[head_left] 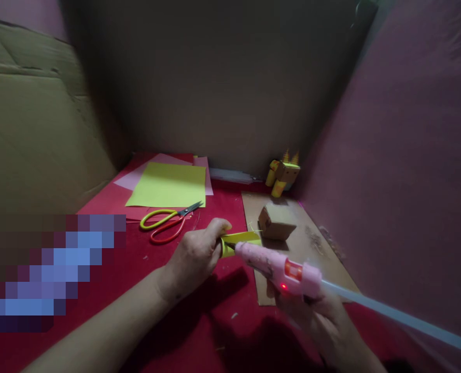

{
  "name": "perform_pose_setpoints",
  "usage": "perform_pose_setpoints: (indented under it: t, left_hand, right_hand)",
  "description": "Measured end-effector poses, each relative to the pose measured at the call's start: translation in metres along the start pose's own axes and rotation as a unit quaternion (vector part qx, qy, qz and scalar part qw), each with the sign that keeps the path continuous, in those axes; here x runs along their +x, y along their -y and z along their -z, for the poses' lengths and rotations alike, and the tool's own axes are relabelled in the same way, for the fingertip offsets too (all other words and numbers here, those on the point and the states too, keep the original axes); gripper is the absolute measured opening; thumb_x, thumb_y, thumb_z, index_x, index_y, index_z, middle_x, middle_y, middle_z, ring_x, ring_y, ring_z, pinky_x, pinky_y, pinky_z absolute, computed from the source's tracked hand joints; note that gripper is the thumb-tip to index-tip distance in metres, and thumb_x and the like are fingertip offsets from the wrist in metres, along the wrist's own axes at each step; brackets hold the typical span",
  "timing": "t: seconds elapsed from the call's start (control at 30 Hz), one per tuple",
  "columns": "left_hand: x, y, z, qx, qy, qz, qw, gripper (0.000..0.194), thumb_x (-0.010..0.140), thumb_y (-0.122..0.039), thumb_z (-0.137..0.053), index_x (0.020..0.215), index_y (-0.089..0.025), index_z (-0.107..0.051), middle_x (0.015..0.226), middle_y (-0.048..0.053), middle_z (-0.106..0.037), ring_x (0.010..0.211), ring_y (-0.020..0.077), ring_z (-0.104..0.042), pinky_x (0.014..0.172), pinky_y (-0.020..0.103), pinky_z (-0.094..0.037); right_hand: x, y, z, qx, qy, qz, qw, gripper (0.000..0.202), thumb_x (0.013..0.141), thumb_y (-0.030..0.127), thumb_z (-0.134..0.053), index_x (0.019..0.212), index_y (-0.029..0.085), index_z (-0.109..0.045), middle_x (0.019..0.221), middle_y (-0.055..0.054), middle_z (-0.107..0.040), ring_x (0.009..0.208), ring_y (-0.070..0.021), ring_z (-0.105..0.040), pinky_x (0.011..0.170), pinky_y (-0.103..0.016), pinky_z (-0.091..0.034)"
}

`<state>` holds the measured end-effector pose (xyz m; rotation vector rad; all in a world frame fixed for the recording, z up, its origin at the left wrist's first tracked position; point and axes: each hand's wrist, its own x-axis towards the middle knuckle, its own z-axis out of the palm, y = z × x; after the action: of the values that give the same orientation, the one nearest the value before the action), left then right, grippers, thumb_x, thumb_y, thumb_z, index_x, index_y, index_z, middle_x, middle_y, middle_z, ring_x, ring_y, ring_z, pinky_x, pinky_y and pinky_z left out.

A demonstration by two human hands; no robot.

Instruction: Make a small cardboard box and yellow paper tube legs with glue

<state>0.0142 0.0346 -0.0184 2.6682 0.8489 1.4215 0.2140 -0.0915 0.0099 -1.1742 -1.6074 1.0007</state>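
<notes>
A curled strip of yellow paper [246, 238] is pinched between the thumb and fingers of my left hand [199, 250], above the red cloth. My right hand [316, 313] is wrapped round a pink glue gun [279, 267] whose small red light shows. The gun's dark nozzle points left and meets or nearly meets the paper at its curled end; exact contact is unclear. From the back of the gun a long translucent glue stick [397, 313] reaches toward the right edge. Just beyond the gun, a small cardboard box [277, 223] sits on a cardboard sheet [311, 233].
Scissors [166, 224] with yellow and red handles lie left of my left hand. Behind them is a yellow sheet [171, 184] on pink and red papers. A small cardboard figure [283, 173] stands at the back right. Cardboard and pink walls flank the red cloth [230, 194].
</notes>
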Motion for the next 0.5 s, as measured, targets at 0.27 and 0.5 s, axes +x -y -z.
perform_pose_setpoints:
  t: [0.27, 0.5]
  left_hand:
    - [0.001, 0.000, -0.002, 0.014, -0.005, -0.009, 1.000, 0.027, 0.077, -0.001, -0.040, 0.098, -0.014, -0.053, 0.068, 0.002, -0.068, 0.051, 0.0134, -0.064, 0.052, 0.021, -0.047]
    - [0.000, 0.002, -0.002, 0.014, 0.002, -0.007, 1.000, 0.027, 0.078, -0.002, -0.041, 0.099, -0.013, -0.053, 0.069, 0.002, -0.068, 0.052, 0.0132, -0.065, 0.052, 0.021, -0.049]
  right_hand:
    - [0.004, 0.009, 0.002, -0.013, -0.003, -0.024, 1.000, 0.047, 0.094, 0.045, -0.042, 0.137, 0.029, -0.049, 0.135, -0.007, -0.056, 0.098, -0.0256, -0.062, 0.090, -0.039, -0.051]
    - [-0.002, 0.001, 0.007, -0.035, -0.033, -0.004, 0.999, 0.043, 0.094, 0.040, -0.045, 0.135, 0.029, -0.052, 0.105, -0.007, -0.071, 0.076, -0.0209, -0.063, 0.067, -0.032, -0.055]
